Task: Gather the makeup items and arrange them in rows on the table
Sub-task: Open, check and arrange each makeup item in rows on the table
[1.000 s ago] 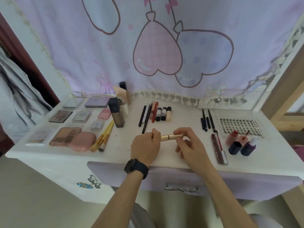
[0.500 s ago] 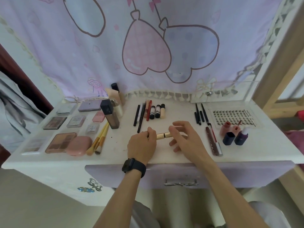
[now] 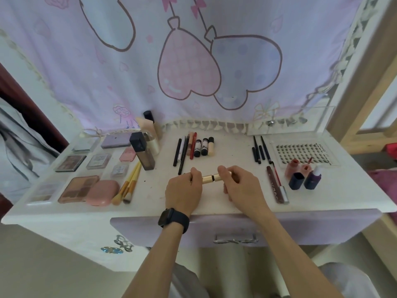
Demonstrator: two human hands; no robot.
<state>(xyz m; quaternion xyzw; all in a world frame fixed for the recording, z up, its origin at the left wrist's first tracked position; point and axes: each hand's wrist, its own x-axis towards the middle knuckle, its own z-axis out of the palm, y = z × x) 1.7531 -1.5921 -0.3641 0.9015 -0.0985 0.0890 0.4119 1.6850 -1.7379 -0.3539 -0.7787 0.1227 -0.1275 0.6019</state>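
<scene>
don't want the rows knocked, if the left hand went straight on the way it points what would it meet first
Probably the small black-capped tubes lying beyond the gold metal tube the left hand grips; depth is unclear.

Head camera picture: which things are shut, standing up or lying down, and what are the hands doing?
gold tube: held level between both hands
left hand: grips gold tube
right hand: grips gold tube
drawer: shut
pink compact: shut, lying flat
foundation bottle: upright, capped
makeup brushes: lying flat
</scene>
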